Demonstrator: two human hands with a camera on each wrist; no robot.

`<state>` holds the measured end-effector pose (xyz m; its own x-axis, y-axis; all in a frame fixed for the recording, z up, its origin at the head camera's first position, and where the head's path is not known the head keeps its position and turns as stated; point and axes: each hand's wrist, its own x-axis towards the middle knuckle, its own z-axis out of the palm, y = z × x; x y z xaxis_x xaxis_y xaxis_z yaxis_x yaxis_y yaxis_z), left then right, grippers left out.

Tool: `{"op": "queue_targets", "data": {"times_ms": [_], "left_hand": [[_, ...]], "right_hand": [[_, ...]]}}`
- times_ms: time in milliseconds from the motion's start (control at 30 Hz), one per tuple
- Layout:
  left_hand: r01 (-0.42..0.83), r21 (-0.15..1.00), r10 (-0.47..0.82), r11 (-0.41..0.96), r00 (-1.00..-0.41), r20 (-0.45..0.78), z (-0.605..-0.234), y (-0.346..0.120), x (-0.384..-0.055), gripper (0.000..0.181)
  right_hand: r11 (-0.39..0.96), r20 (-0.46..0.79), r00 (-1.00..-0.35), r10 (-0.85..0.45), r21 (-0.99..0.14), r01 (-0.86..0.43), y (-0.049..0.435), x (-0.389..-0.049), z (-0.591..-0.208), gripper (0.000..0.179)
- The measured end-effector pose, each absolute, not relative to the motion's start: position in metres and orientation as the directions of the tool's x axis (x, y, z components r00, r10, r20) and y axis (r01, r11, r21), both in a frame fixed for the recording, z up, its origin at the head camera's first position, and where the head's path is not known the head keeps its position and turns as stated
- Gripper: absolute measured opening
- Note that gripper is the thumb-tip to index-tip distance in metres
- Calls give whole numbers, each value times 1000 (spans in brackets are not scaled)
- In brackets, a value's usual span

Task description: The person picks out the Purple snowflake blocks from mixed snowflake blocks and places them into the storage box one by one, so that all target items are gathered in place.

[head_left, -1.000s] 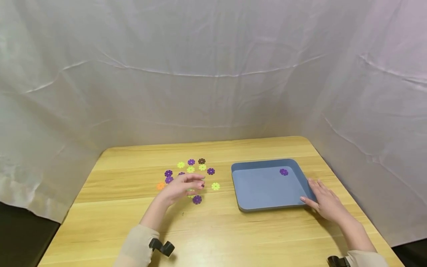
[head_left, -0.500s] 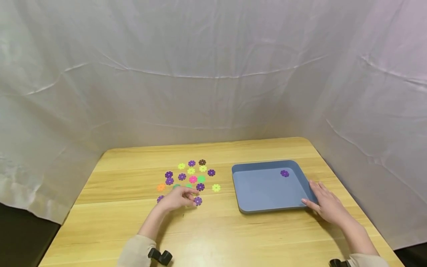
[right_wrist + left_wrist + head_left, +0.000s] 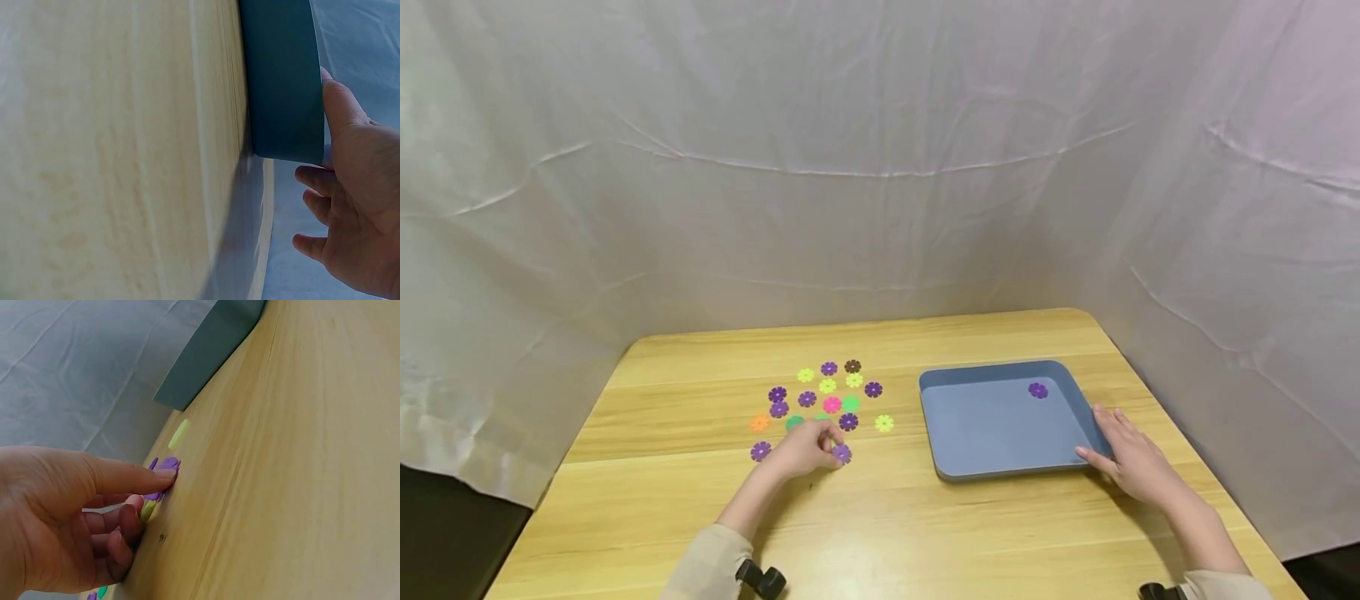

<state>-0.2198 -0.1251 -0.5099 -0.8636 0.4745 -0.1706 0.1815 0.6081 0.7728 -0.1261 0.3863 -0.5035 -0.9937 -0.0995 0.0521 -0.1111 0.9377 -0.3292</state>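
My left hand (image 3: pixel 805 450) is low over a group of flower-shaped plastic discs at the table's left centre. Its thumb and forefinger pinch a purple flower-shaped disc (image 3: pixel 169 464) at the near edge of the group; the other fingers curl loosely. Around it lie a dark purple disc (image 3: pixel 848 422), a pink disc (image 3: pixel 832 405) and a yellow disc (image 3: pixel 884 423); the left hand partly covers some discs. My right hand (image 3: pixel 1138 458) rests with spread fingers on the near right corner of a blue-grey tray (image 3: pixel 1007 472), its thumb over the rim. One purple disc (image 3: pixel 1038 390) lies inside.
An orange disc (image 3: pixel 760 423) and several more purple, yellow and green discs lie flat on the wooden table (image 3: pixel 880 533). Pale cloth (image 3: pixel 880 233) hangs behind the table and at both sides. Each wrist wears a black camera mount (image 3: pixel 762 578).
My left hand has moved down and slightly nearer, from above the discs to the near purple one, and its fingers have closed on it. Right hand and tray have stayed in place.
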Motion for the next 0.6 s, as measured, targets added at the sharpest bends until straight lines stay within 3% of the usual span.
{"op": "queue_targets", "data": {"times_ms": [367, 600], "left_hand": [[123, 856, 463, 503, -874, -146, -521, -145, -222, 12], [-48, 936, 413, 348, -889, -199, -522, -152, -220, 21]], "right_hand": [[937, 64, -992, -108, -327, -123, 385, -127, -504, 83], [938, 67, -992, -107, -325, -123, 386, -126, -506, 83]]}}
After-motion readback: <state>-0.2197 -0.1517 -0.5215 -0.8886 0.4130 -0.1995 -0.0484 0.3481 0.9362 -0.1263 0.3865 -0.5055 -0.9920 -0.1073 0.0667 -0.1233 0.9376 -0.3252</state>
